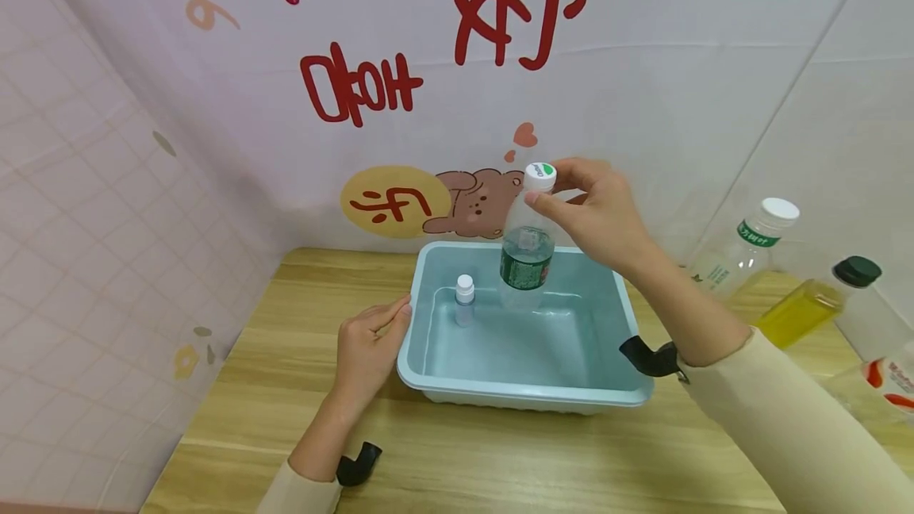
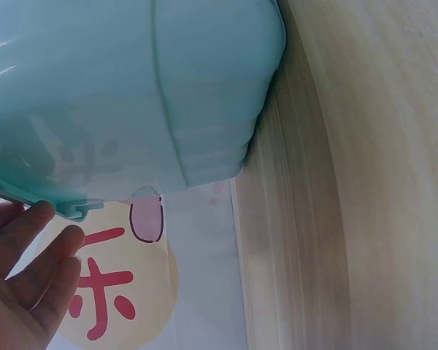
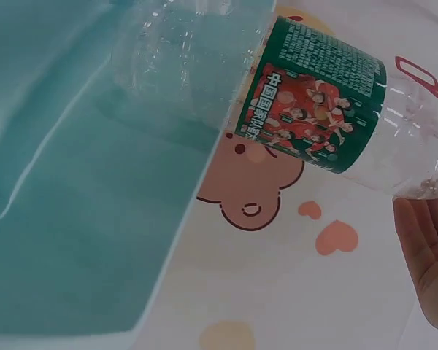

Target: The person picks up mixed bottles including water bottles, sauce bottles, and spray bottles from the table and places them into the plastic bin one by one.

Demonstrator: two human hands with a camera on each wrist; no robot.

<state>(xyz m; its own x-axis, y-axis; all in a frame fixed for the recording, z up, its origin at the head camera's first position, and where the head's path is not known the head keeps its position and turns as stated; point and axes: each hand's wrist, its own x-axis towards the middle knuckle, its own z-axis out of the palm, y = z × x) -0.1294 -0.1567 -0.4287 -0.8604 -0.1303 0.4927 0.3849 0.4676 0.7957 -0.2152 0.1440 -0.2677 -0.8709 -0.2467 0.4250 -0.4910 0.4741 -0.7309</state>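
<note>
My right hand point(image 1: 600, 209) pinches a clear plastic bottle point(image 1: 527, 260) near its white cap, thumb on one side and fingers on the other. The bottle has a green label and stands upright, its lower part inside a light blue plastic basin point(image 1: 528, 395); whether it touches the floor I cannot tell. In the right wrist view the bottle's label point(image 3: 314, 95) shows a red picture. My left hand point(image 1: 371, 347) grips the basin's left rim, fingers point(image 2: 40, 270) beneath the edge in the left wrist view. A small bottle with a white cap point(image 1: 465, 308) stands in the basin's left part.
Right of the basin stand a clear bottle with a white cap point(image 1: 746, 248), a dark-capped bottle of yellow liquid point(image 1: 803, 309) and a partly visible bottle with a red-and-white label point(image 1: 889, 383). A printed cloth wall point(image 1: 643, 101) rises behind the wooden table point(image 1: 457, 466).
</note>
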